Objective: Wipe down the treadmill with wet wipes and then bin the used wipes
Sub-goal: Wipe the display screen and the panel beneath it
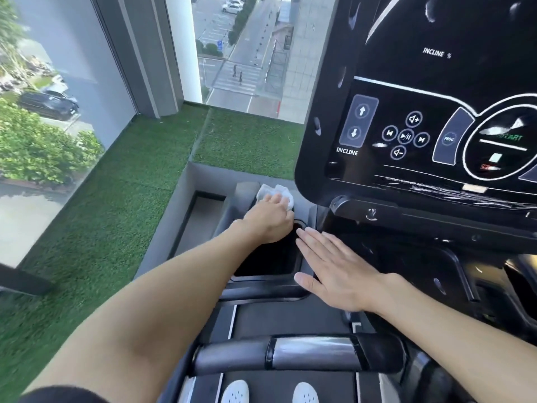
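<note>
As left hand (268,219) grips wipe (274,191), half covered

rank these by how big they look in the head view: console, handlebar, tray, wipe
1. console
2-3. handlebar and tray: look similar, and the handlebar is nearer the camera, so unranked
4. wipe

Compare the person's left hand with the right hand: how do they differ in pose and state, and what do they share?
The left hand curls its fingers on a white wipe; the right hand lies flat, fingers straight, holding nothing. The left hand reaches beyond the dark recess; the right hand sits at the recess's right rim, nearer the person. Both are bare and below the treadmill console.
</note>
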Available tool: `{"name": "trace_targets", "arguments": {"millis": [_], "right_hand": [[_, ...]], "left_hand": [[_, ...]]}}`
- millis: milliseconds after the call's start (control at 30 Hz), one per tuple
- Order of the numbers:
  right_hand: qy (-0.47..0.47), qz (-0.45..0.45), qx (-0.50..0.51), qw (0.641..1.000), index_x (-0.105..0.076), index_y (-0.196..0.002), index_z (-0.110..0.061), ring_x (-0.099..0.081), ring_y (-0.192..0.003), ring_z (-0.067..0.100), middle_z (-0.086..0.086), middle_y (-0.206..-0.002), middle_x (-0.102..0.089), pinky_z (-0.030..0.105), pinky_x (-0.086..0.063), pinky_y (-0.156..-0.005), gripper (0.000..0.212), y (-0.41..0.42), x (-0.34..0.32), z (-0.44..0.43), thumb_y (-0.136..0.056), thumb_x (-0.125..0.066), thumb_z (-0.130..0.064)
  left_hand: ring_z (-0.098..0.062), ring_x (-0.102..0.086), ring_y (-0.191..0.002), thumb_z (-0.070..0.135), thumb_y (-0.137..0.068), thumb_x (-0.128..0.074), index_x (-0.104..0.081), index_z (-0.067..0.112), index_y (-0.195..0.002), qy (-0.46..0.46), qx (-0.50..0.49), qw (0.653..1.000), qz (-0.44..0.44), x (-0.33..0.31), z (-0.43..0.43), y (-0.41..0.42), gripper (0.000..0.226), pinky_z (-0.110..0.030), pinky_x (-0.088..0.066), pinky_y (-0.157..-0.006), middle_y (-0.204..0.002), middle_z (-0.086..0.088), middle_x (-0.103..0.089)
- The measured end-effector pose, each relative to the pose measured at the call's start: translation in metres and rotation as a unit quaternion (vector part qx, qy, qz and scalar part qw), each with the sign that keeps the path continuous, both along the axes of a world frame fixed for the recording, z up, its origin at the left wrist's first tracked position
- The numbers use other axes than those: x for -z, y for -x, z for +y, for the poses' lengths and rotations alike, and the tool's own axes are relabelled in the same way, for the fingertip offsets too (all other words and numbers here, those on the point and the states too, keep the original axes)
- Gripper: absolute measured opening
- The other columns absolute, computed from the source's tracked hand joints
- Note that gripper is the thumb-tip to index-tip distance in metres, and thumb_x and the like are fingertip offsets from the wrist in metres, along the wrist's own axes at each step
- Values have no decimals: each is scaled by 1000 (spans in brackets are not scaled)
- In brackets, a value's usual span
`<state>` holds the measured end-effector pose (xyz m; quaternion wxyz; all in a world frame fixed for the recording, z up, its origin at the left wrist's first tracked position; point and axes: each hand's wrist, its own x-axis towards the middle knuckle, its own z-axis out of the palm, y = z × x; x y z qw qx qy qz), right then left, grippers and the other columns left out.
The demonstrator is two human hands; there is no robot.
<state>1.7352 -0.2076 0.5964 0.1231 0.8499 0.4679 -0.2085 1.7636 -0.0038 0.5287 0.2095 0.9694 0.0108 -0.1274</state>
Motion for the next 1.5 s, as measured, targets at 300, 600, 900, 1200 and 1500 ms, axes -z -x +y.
{"name": "trace_targets", "arguments": {"millis": [300,600,900,1200,1500], "right_hand": [[4,-14,9,1000,8,-157,-12,31,-145,8,-1,-163,22,33,19,-119,83,1,4,2,-94,-2,-65],[-6,-22,4,1000,7,-158,-13,29,-146,8,-2,-163,21,32,18,-119,82,0,8,1,-95,-3,-65],[-147,84,95,981,-20,-157,-13,5,-150,2,-8,-165,-7,22,3,-121,65,-3,-6,-2,-103,-31,-48],[-208,-72,126,967,-66,-87,2,-56,-118,29,11,-122,-60,46,-56,-80,22,1,6,-15,-77,-47,7],[-188,-74,146,968,-58,-81,-6,-56,-102,25,1,-112,-52,36,-49,-73,17,-1,-3,-9,-79,-43,2]], "left_hand": [[-37,-39,-130,36,-91,-5,-54,8,-113,8,43,999,-26,-12,-12,-7,61,-49,-24,-112,-134,-21,-50],[-40,-15,-147,24,-99,-6,-28,-4,-148,-71,36,996,-34,0,0,0,61,-48,-13,-120,-159,-27,-17],[-40,1,-151,18,-104,-17,-16,-16,-147,-57,28,997,-48,5,-5,49,56,-44,0,-123,-159,-32,-5],[-30,-12,-150,36,-87,-16,-24,2,-151,43,34,997,-56,-6,-36,15,73,-43,-11,-122,-158,-12,-24],[-18,9,-152,20,-102,-30,-4,4,-157,78,34,996,-38,-16,-48,60,63,-28,6,-122,-165,-10,5]]}}
